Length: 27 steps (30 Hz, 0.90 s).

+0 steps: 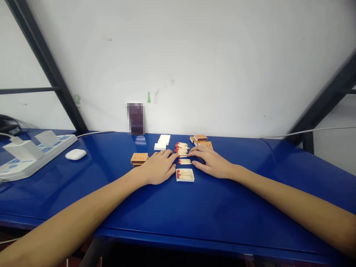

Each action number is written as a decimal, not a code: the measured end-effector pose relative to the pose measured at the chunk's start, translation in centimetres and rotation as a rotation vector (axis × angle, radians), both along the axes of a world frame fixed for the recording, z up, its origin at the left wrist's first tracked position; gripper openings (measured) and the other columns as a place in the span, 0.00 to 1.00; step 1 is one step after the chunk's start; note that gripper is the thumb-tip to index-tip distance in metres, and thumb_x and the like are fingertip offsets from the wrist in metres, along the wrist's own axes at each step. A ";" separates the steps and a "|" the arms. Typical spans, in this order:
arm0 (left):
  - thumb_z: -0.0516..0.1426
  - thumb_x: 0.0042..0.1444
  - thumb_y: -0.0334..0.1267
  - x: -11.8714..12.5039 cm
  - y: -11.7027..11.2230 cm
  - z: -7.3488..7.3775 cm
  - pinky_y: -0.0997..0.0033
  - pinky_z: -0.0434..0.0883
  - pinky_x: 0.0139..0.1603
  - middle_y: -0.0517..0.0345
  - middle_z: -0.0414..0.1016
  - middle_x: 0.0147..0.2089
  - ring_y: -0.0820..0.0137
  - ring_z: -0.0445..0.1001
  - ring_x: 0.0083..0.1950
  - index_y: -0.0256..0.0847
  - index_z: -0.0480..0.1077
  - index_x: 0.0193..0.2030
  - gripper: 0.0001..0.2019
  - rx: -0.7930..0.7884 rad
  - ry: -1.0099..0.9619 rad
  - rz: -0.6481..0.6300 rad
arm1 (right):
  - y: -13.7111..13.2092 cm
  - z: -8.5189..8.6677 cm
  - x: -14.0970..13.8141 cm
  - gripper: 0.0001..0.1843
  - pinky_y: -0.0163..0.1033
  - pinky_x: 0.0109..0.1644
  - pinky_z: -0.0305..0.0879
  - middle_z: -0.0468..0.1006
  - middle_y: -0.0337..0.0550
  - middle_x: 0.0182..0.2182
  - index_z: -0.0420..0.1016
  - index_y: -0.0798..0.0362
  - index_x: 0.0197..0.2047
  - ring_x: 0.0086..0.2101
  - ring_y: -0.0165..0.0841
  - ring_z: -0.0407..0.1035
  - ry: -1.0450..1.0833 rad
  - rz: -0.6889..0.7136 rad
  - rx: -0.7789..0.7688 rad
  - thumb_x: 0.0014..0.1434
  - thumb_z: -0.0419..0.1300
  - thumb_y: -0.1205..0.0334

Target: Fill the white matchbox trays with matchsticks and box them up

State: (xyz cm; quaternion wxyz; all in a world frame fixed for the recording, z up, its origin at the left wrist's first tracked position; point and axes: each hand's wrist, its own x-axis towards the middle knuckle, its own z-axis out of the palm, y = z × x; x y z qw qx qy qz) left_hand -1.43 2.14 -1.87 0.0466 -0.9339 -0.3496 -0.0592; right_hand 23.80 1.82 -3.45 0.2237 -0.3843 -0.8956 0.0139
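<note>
A pile of red-tipped matches lies on the blue table, with a smaller row of matches just nearer to me. Closest stands a white matchbox tray that has several matches in it. My left hand rests at the left of the matches, fingers stretched out and fingertips at their red heads. From the right, my right hand reaches to the plain ends, its fingers spread and its index fingertip at the pile. Neither hand grips anything.
Orange matchbox sleeves are stacked beside my left hand; more matchboxes sit behind my right. White trays lie behind my left hand. A power strip with chargers and a white rounded case are at left. A dark, blurred rectangle leans on the wall.
</note>
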 end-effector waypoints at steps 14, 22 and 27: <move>0.42 0.69 0.41 0.0 0.1 -0.1 0.53 0.68 0.54 0.46 0.65 0.57 0.57 0.66 0.57 0.43 0.57 0.67 0.22 0.002 0.000 -0.009 | 0.0 -0.1 0.0 0.12 0.51 0.53 0.68 0.75 0.48 0.46 0.75 0.50 0.48 0.48 0.42 0.69 0.001 0.031 0.027 0.66 0.53 0.61; 0.42 0.69 0.41 -0.1 0.1 -0.2 0.53 0.68 0.54 0.45 0.65 0.57 0.57 0.66 0.57 0.42 0.58 0.66 0.21 0.000 -0.002 -0.014 | -0.3 0.0 0.0 0.15 0.50 0.50 0.69 0.77 0.48 0.45 0.74 0.50 0.53 0.46 0.41 0.70 0.050 0.061 0.069 0.65 0.53 0.64; 0.42 0.69 0.41 0.0 0.1 -0.2 0.53 0.68 0.54 0.45 0.65 0.58 0.56 0.66 0.57 0.41 0.57 0.67 0.22 -0.006 0.008 -0.007 | -0.4 0.2 -0.5 0.15 0.50 0.53 0.69 0.78 0.48 0.48 0.74 0.49 0.54 0.48 0.41 0.71 0.073 0.117 0.073 0.66 0.54 0.61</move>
